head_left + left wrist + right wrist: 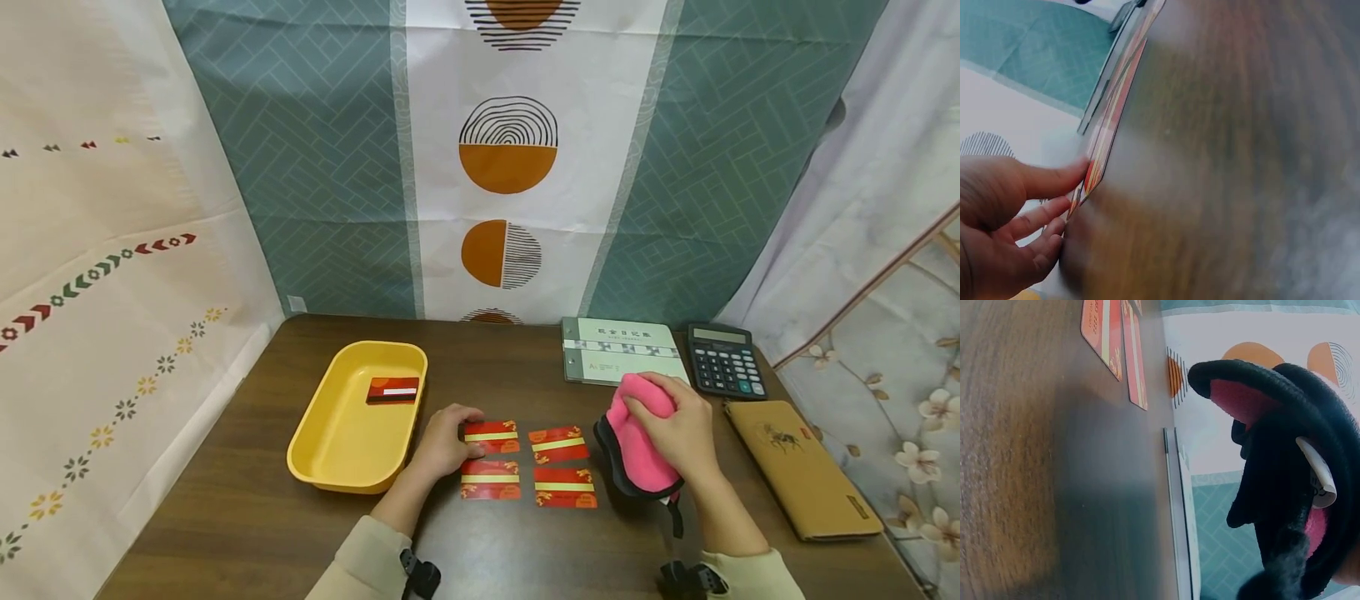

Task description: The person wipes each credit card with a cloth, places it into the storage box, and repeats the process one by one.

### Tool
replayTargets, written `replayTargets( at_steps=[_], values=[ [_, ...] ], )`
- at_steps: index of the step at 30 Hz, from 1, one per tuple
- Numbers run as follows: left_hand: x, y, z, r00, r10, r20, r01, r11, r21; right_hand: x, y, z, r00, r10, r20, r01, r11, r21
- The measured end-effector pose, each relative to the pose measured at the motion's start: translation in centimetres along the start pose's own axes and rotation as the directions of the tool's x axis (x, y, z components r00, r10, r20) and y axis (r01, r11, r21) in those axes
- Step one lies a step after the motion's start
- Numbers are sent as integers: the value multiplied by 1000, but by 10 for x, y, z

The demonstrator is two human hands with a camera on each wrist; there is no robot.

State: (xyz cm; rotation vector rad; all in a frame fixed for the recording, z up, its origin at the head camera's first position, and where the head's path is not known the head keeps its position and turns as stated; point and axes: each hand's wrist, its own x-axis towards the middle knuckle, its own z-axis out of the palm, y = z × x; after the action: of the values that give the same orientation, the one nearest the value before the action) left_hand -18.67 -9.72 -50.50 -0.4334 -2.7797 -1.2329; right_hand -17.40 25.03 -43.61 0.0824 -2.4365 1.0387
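My left hand (442, 442) is at the left end of the upper-left red card (501, 437), its thumb and fingertips at the card's edges; the left wrist view shows the card's end between them. Three more red cards with yellow stripes lie around it: lower left (495, 490), upper right (566, 451) and lower right (573, 500). My right hand (686, 429) grips a soft pink and black plush article (645, 437) to the right of the cards. From below, the right wrist view shows its black fuzzy side and a white tag (1319, 475).
A yellow tray (352, 417) on the left contains another red card (392, 391) with a dark stripe. At the back right lie a pale green notebook (630, 343) and a black calculator (723, 358). A tan wallet (802, 467) is by the table's right edge.
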Motion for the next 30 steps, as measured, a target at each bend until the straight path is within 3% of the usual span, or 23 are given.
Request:
replayTargets(
  at_steps=[7,16,21,25,30],
  values=[
    [6,1,-5,1000,13,14,-14,998,65,4,-1,2,999,-33,7,33,999,-3],
    [10,6,-6,996,-69,53,62,991,121,4,-3,5,999,-34,37,34,999,0],
    [10,9,-2,992,-124,9,125,992,-17,3,-5,7,998,-44,34,44,999,0],
    [10,13,1,986,-140,-90,124,980,-156,1,-9,10,998,-38,52,37,999,13],
    [13,26,2,955,-198,-220,124,942,-310,0,-22,12,996,-75,41,73,997,36]
  ],
)
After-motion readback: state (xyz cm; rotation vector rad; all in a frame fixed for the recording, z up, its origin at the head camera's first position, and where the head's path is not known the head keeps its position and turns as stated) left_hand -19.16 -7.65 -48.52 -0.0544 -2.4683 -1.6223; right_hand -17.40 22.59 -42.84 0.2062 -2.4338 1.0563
